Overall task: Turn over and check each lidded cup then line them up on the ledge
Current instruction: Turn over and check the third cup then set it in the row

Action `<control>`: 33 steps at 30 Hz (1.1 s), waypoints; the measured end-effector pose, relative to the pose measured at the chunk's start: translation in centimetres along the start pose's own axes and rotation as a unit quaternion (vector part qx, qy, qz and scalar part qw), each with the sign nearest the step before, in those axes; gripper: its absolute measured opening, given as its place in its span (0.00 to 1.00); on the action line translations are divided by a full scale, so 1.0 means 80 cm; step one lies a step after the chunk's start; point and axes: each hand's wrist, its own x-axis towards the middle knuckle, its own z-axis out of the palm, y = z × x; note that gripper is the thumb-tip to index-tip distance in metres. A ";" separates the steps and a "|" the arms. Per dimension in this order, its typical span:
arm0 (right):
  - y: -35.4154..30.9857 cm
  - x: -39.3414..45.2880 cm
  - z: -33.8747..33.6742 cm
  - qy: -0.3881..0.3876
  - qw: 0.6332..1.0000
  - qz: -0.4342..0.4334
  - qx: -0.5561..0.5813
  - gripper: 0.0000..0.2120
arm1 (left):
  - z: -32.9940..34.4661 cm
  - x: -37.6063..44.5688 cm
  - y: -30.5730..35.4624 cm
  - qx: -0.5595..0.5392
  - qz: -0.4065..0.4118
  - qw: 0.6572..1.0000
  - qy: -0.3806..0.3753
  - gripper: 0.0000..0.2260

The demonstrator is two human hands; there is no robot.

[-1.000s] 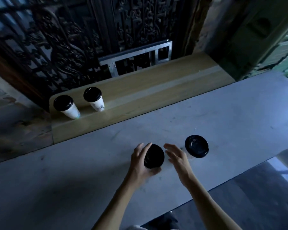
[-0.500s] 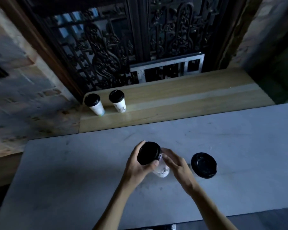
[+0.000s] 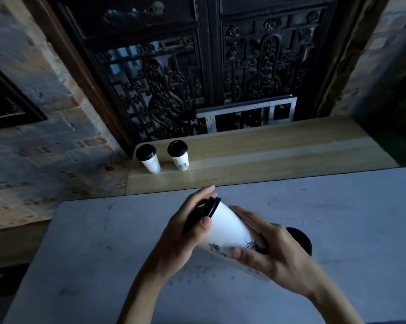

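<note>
I hold a white paper cup with a black lid tipped on its side above the grey table, lid end pointing up-left. My left hand grips the lid end. My right hand holds the base end, covering it. Another lidded cup stands on the table just behind my right hand, mostly hidden. Two lidded white cups stand upright side by side at the left end of the wooden ledge: one at the far left, one to its right.
A dark carved lattice screen and a small metal frame rise behind the ledge. Brick wall stands to the left and right. The table's left edge drops off near the brick step.
The cup has been lifted off the table and tipped from upright onto its side. My right hand has closed on its base. The camera view has shifted, so the ledge sits higher and more central.
</note>
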 end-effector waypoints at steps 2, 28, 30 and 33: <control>-0.011 -0.005 -0.002 -0.001 1.000 -0.005 0.012 0.33 | 0.001 -0.005 0.009 0.007 0.025 1.000 -0.007 0.24; -0.076 -0.043 -0.013 0.085 0.990 -0.044 -0.101 0.31 | 0.013 -0.033 0.064 -0.032 0.090 0.995 -0.011 0.20; -0.078 -0.041 -0.015 0.093 0.989 -0.045 -0.105 0.32 | 0.015 -0.030 0.067 -0.017 0.115 0.993 0.002 0.20; -0.079 -0.038 -0.017 0.102 0.989 -0.033 -0.102 0.31 | 0.016 -0.021 0.069 -0.010 0.135 0.991 0.004 0.21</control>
